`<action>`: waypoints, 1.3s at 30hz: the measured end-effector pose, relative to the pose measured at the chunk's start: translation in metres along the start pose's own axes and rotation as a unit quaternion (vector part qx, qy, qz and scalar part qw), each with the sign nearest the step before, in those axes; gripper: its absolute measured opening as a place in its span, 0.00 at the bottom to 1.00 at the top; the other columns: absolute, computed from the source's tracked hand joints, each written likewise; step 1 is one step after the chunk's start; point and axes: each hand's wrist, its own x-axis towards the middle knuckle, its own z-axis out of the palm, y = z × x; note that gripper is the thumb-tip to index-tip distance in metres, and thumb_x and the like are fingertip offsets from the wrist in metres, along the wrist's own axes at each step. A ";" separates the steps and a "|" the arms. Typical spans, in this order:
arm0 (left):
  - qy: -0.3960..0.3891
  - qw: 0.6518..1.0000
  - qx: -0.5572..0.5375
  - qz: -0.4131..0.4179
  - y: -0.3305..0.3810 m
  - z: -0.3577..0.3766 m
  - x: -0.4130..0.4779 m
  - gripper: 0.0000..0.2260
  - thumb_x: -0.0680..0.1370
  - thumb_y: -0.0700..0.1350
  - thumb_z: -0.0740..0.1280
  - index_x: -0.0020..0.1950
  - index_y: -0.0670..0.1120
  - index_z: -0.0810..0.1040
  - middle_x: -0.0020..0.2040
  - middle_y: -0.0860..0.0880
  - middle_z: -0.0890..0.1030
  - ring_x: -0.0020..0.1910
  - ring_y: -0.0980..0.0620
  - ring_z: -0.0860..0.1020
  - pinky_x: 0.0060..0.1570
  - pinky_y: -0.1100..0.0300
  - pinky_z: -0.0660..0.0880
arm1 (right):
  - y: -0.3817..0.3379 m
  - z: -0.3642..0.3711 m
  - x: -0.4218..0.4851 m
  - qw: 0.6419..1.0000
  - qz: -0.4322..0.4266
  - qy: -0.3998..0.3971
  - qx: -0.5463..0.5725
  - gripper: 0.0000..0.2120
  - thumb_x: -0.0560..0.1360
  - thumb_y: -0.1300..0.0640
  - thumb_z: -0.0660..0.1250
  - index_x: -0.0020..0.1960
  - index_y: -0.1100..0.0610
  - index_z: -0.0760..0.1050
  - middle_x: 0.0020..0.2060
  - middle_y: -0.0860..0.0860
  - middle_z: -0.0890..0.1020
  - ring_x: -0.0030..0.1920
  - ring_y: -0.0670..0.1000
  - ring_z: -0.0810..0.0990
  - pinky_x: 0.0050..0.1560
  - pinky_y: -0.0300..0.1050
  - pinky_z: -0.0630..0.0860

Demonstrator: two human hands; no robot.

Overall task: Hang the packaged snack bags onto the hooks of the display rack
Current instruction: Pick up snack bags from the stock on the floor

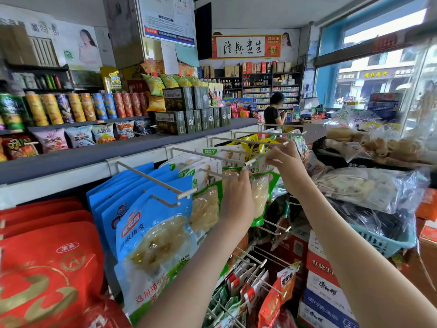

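This is a small shop with a big window (369, 74) on one side. A grey shelf (94, 157) holds cans of chips (71, 110) and dark boxes (189, 114). Under the shelf is the display rack (137, 159), with long metal hooks sticking out.

One hook (208, 155) is near the middle of the rack. Left of that hook hang blue bags (151, 223), and further left are red bags (47, 256). Right of it and lower down sit a blue basket (383, 242) and stacked boxes (324, 280). Far behind the hook, a person (274, 112) stands at the counter.

The green snack bag (261, 197) is right at the tip of the hook, with its top beside the tip. More green bags (205, 200) already hang on the hook behind it.

Both arms reach up and forward. The right hand (286, 164) is just right of the hook's tip and pinches the top of the bag between thumb and finger. Its other fingers point up. The left hand (238, 197) is below the tip, its back facing us, and it holds the bag's left side.
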 end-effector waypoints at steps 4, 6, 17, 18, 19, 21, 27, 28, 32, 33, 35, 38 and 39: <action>-0.017 0.999 0.019 -0.040 -0.008 0.004 0.002 0.26 0.77 0.31 0.59 0.74 0.44 0.59 0.67 0.44 0.69 0.66 0.47 0.68 0.63 0.56 0.68 | 0.008 0.007 -0.005 0.997 0.016 -0.010 0.078 0.15 0.80 0.58 0.57 0.63 0.51 0.54 0.54 0.52 0.70 0.49 0.55 0.80 0.52 0.52 0.78; -0.008 0.998 0.034 -0.058 -0.013 0.006 0.006 0.26 0.77 0.31 0.59 0.74 0.44 0.59 0.65 0.43 0.70 0.63 0.46 0.70 0.60 0.56 0.72 | 0.022 0.009 -0.011 0.999 -0.006 0.015 0.048 0.19 0.79 0.50 0.60 0.63 0.50 0.54 0.60 0.54 0.68 0.53 0.52 0.79 0.54 0.52 0.78; -0.009 0.974 0.163 -0.154 -0.005 0.032 -0.008 0.34 0.78 0.39 0.63 0.77 0.50 0.47 0.77 0.41 0.46 0.75 0.41 0.50 0.71 0.49 0.57 | 0.093 0.020 -0.019 0.935 -0.025 -0.181 -0.304 0.36 0.76 0.56 0.64 0.76 0.50 0.45 0.76 0.50 0.52 0.74 0.52 0.52 0.73 0.52 0.55; -0.001 0.971 0.181 -0.155 -0.002 0.036 -0.013 0.35 0.77 0.40 0.64 0.77 0.50 0.46 0.77 0.41 0.44 0.75 0.41 0.47 0.72 0.49 0.54 | 0.092 0.019 -0.022 0.934 -0.031 -0.191 -0.301 0.37 0.76 0.57 0.64 0.76 0.51 0.46 0.76 0.51 0.53 0.75 0.52 0.52 0.73 0.51 0.55; 0.003 0.968 0.196 -0.157 0.001 0.041 -0.020 0.36 0.77 0.41 0.64 0.77 0.50 0.45 0.77 0.41 0.42 0.76 0.41 0.46 0.72 0.50 0.52 | 0.091 0.017 -0.025 0.931 -0.041 -0.200 -0.303 0.37 0.75 0.59 0.64 0.76 0.53 0.47 0.75 0.53 0.53 0.75 0.53 0.52 0.73 0.49 0.55; 0.007 0.962 0.210 -0.176 0.010 0.049 -0.035 0.36 0.78 0.42 0.63 0.77 0.50 0.42 0.77 0.41 0.41 0.76 0.42 0.44 0.73 0.51 0.48 | 0.090 0.006 -0.039 0.922 -0.056 -0.223 -0.312 0.36 0.74 0.61 0.65 0.76 0.56 0.49 0.75 0.54 0.54 0.75 0.54 0.52 0.72 0.48 0.54; 0.036 0.933 0.219 -0.282 0.062 0.070 -0.091 0.30 0.80 0.45 0.61 0.77 0.51 0.48 0.77 0.44 0.46 0.76 0.45 0.48 0.72 0.53 0.52 | 0.075 -0.052 -0.098 0.893 -0.074 -0.328 -0.299 0.30 0.76 0.58 0.64 0.74 0.58 0.55 0.72 0.55 0.61 0.73 0.54 0.58 0.70 0.48 0.57; 0.038 0.929 0.217 -0.298 0.071 0.072 -0.100 0.29 0.80 0.46 0.61 0.77 0.50 0.50 0.77 0.45 0.47 0.76 0.45 0.48 0.72 0.53 0.53 | 0.071 -0.060 -0.108 0.888 -0.084 -0.340 -0.298 0.28 0.76 0.60 0.64 0.73 0.59 0.57 0.71 0.56 0.63 0.71 0.54 0.59 0.69 0.47 0.58; 0.040 0.917 0.209 -0.337 0.100 0.075 -0.134 0.26 0.80 0.47 0.59 0.77 0.49 0.53 0.77 0.45 0.51 0.76 0.45 0.52 0.71 0.52 0.57 | 0.060 -0.083 -0.146 0.874 -0.094 -0.388 -0.278 0.25 0.76 0.63 0.62 0.71 0.60 0.60 0.69 0.56 0.66 0.70 0.55 0.61 0.66 0.43 0.60; 0.042 0.914 0.209 -0.346 0.108 0.072 -0.146 0.26 0.80 0.47 0.59 0.77 0.50 0.53 0.77 0.45 0.52 0.75 0.45 0.53 0.71 0.52 0.58 | 0.057 -0.087 -0.158 0.868 -0.091 -0.407 -0.270 0.25 0.76 0.64 0.61 0.71 0.60 0.61 0.69 0.56 0.66 0.70 0.55 0.62 0.65 0.44 0.60; 0.036 0.908 0.219 -0.354 0.116 0.068 -0.161 0.25 0.81 0.48 0.58 0.77 0.50 0.54 0.77 0.46 0.53 0.75 0.45 0.55 0.69 0.51 0.60 | 0.055 -0.090 -0.172 0.862 -0.085 -0.427 -0.261 0.24 0.76 0.64 0.61 0.70 0.60 0.62 0.67 0.57 0.68 0.69 0.56 0.63 0.64 0.46 0.62; 0.035 0.899 0.233 -0.369 0.126 0.052 -0.193 0.24 0.80 0.48 0.58 0.76 0.49 0.56 0.76 0.47 0.56 0.73 0.46 0.58 0.66 0.51 0.64 | 0.048 -0.085 -0.198 0.854 -0.107 -0.445 -0.249 0.21 0.74 0.64 0.62 0.67 0.61 0.66 0.63 0.59 0.71 0.65 0.58 0.69 0.59 0.44 0.65; 0.039 0.898 0.236 -0.369 0.126 0.046 -0.207 0.23 0.80 0.48 0.58 0.75 0.49 0.59 0.75 0.48 0.59 0.72 0.46 0.61 0.64 0.51 0.66 | 0.047 -0.082 -0.209 0.849 -0.111 -0.455 -0.244 0.20 0.74 0.64 0.63 0.66 0.61 0.68 0.61 0.58 0.72 0.62 0.58 0.71 0.55 0.42 0.65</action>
